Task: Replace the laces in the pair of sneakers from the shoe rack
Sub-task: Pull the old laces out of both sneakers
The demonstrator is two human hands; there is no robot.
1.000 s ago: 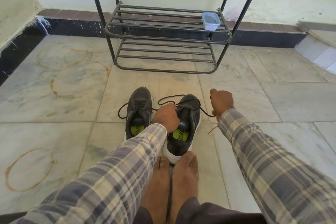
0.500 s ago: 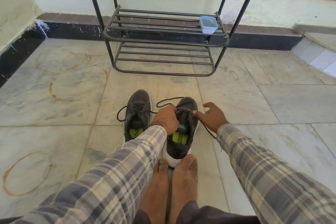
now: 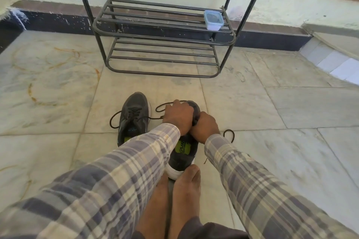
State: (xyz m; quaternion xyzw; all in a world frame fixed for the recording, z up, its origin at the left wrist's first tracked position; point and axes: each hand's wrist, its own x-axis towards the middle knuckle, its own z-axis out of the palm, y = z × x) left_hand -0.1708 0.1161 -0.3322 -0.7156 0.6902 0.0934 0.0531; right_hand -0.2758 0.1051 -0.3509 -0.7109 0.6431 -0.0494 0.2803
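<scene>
- Laced sneaker, roughly 11 o'clock from the bare feet: on the floor with its black lace threaded but untied, the ends trailing off both sides.
- Shoe rack at 12 o'clock against the wall. Both sneakers are off it and down on the tiles.
- Left hand lies over the forefoot of the held sneaker. The back of the hand hides the fingers, so I honestly can't tell if it's pinching lace or just pressing down.
- That held sneaker sits heel-first against the toes, pointing at 12 o'clock. It looks light, with a soft upper and a firm sole. I'd pin it by the sole or sides and leave the tongue free.
- Right hand at the shoe's 3 o'clock side, fingers curled in tight against the upper. Looks like a proper grip on the shoe.
- Small lidded tub on the rack's middle shelf, 1 o'clock.
- Loose lace loops out at 3 o'clock of the right hand. It's thin and floppy and probably snags in the eyelets, so pull from close to the eyelet, not from the tip.
</scene>
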